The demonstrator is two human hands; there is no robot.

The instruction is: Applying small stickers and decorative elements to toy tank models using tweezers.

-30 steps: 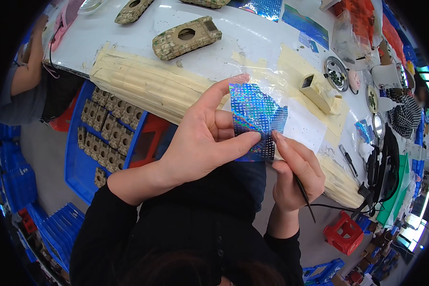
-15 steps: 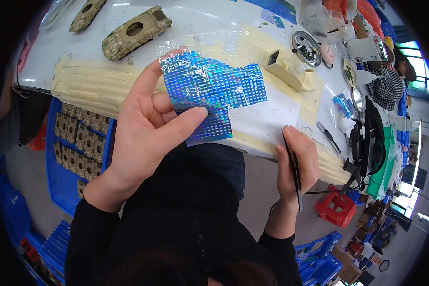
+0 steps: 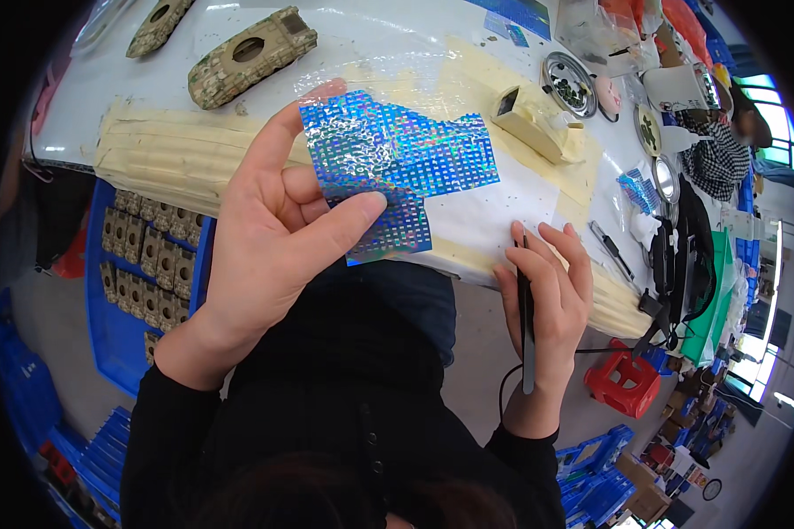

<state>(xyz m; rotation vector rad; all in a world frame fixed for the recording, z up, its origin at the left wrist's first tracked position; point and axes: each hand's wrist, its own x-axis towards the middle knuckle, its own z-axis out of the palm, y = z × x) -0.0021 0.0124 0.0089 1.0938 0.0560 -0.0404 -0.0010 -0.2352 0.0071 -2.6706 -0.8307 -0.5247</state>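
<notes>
A shiny blue holographic sheet, marked off in small rectangles and with a clear film along its far edge, is pinched in my left hand. The thumb lies across its front and the fingers are behind it. My right hand holds dark tweezers, tips pointing away over the table edge, with some fingers raised and loosely bent. Beyond the sheet lies a camouflage-patterned model tank hull with a round hole in its top. A second hull rests farther left.
Masking tape covers the table's front edge. At right are a tape-wrapped block, a round dish of dark bits, a craft knife and bottles. Below left, a blue crate holds several small hulls. A red stool stands lower right.
My right hand has turned and its fingers have loosened, swinging the tweezers more upright and slightly left. The sheet in my left hand has tilted only a little.
</notes>
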